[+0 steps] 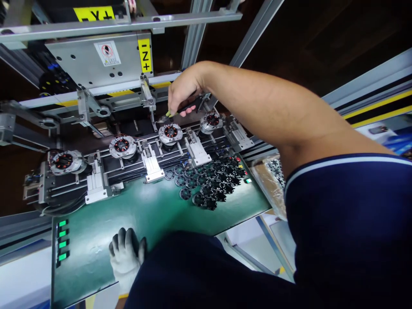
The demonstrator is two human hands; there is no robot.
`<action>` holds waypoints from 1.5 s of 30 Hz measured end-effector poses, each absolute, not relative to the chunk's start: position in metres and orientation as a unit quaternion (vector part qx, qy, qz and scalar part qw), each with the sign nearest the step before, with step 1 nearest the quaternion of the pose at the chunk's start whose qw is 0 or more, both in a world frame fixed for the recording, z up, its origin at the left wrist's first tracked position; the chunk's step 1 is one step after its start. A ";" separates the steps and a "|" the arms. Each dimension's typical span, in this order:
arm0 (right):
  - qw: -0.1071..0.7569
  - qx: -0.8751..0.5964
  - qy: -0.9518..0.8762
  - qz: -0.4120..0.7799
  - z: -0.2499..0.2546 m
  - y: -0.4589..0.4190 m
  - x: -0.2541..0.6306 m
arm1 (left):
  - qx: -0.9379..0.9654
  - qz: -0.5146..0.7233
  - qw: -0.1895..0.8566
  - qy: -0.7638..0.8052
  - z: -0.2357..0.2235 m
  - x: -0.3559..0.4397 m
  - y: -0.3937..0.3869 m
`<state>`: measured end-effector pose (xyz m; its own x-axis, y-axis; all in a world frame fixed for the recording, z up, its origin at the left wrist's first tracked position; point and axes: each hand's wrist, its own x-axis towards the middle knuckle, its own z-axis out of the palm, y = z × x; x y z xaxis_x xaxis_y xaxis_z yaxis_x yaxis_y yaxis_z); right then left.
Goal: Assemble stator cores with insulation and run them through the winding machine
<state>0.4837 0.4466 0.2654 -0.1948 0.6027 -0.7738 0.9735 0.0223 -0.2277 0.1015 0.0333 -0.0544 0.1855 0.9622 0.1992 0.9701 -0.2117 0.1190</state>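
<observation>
Passable: green tabletop (pixel 148 214) between the person's left hand (pixel 126 255) and clamp blocks (pixel 153 166). Piled black parts (pixel 214 182) obstruct rightward. Right hand (pixel 184 92): hanging bracket (pixel 148 94) on its left, round coil units (pixel 170 132) nearer; forearm (pixel 257 96) bars the right.

Right arm (pixel 264 96) outstretched, wrist (pixel 203 75) bent, right hand (pixel 184 93) curled, gloved left hand (pixel 125 256) palm-down

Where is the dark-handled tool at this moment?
In the head view, the dark-handled tool is in the right hand, upper middle, close to the third round metal unit from the left.
</observation>
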 end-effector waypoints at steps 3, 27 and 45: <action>0.282 0.575 0.662 -0.389 0.269 0.452 0.480 | -0.768 -0.108 0.011 -0.631 -0.053 0.102 0.033; 0.360 0.588 0.621 -0.373 0.260 0.449 0.462 | -0.767 -0.119 0.012 -0.630 -0.048 0.104 0.038; 0.294 0.584 0.655 -0.379 0.255 0.439 0.459 | -0.767 -0.111 0.018 -0.632 -0.051 0.103 0.037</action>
<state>0.4594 0.4390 0.2548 -0.1454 0.5423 -0.8275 0.9877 0.0305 -0.1536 0.1029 0.0369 -0.0510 0.1774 0.9650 0.1930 0.9730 -0.2014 0.1124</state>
